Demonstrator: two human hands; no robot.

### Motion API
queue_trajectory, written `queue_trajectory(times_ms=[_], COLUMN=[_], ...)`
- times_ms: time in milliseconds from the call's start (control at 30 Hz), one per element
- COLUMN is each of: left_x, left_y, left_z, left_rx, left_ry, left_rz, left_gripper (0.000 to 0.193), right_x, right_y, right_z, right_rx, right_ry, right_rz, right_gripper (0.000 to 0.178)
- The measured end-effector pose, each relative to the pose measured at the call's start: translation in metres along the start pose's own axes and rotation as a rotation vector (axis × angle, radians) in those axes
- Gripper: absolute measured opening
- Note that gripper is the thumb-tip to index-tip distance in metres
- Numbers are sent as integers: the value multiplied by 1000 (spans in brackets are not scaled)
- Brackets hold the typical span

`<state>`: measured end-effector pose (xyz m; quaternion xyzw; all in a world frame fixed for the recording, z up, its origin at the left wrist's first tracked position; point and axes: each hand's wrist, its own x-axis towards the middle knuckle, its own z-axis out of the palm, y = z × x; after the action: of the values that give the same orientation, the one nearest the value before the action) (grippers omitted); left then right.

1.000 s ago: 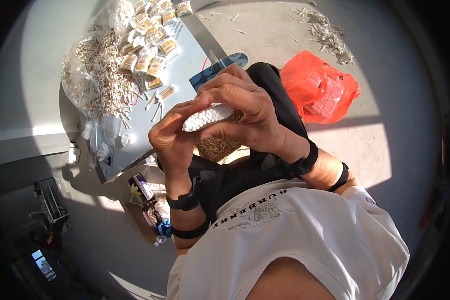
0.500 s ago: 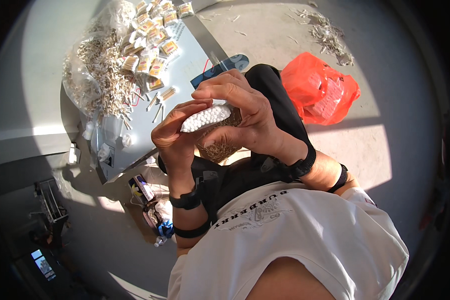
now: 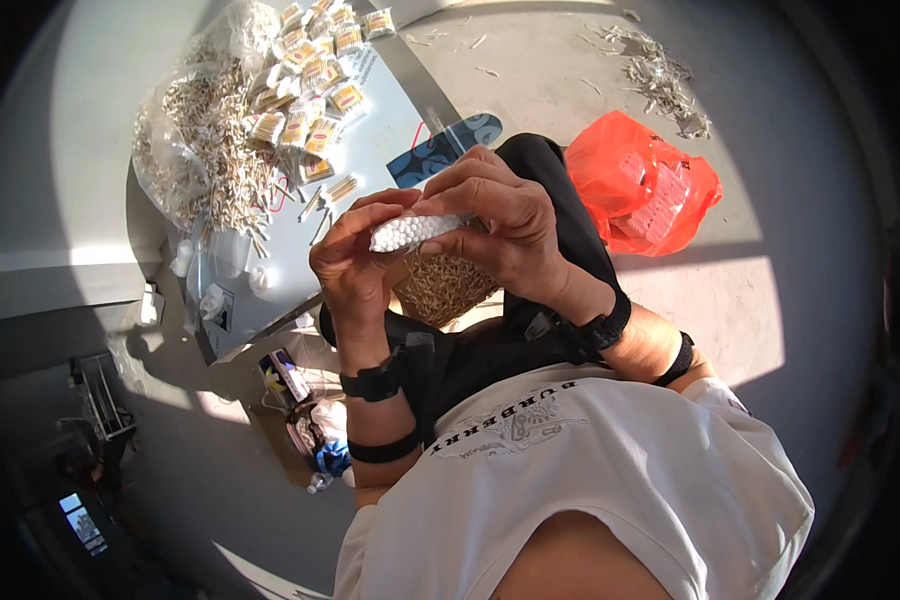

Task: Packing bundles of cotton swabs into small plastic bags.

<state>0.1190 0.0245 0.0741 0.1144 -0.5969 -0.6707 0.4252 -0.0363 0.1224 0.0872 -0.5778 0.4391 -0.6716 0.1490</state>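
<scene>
Both my hands are closed around a pack of cotton swabs (image 3: 406, 233), its rounded white tips facing me. My left hand (image 3: 352, 262) grips the left end, fingers over the far side. At the right end, my right hand (image 3: 515, 222) pinches the pack between thumb and fingers. Whether a plastic wrapper encloses the swabs is hard to make out. Below the hands, between my legs, a box (image 3: 448, 290) holds many thin brown sticks or swabs; part of it is hidden by the right hand.
On the grey table (image 3: 370, 110) lie a clear bag with a heap of loose swabs (image 3: 210, 150), several filled packets (image 3: 315, 105) and a few stray swabs (image 3: 328, 198). An orange-red plastic bag (image 3: 635, 190) stands on the floor at right. More sticks (image 3: 660, 85) are scattered beyond it.
The right hand's fingers have come down from above the pack and now close on it. The pack has shifted slightly right, and more of the box below shows.
</scene>
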Motion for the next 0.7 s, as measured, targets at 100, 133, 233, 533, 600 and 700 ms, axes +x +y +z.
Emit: queue_trajectory(times_ms=[100, 133, 233, 533, 600, 700], left_x=[1, 1, 1, 8, 10, 12], left_y=[0, 1, 11, 32, 33, 33], left_z=[5, 5, 3, 9, 10, 11], left_rx=[34, 35, 426, 797, 810, 810], left_ry=[14, 12, 43, -47, -72, -94], left_rz=[82, 82, 161, 336, 355, 388], left_gripper=[33, 33, 34, 30, 29, 27], right_x=[-2, -5, -6, -3, -3, -2], right_y=[1, 3, 0, 0, 2, 1], right_z=[0, 2, 1, -3, -5, -4], right_rx=[-13, 29, 92, 100, 102, 123], right_ry=[6, 23, 22, -29, -43, -54], right_rz=[-9, 38, 127, 117, 104, 96], right_gripper=[28, 28, 27, 26, 26, 27])
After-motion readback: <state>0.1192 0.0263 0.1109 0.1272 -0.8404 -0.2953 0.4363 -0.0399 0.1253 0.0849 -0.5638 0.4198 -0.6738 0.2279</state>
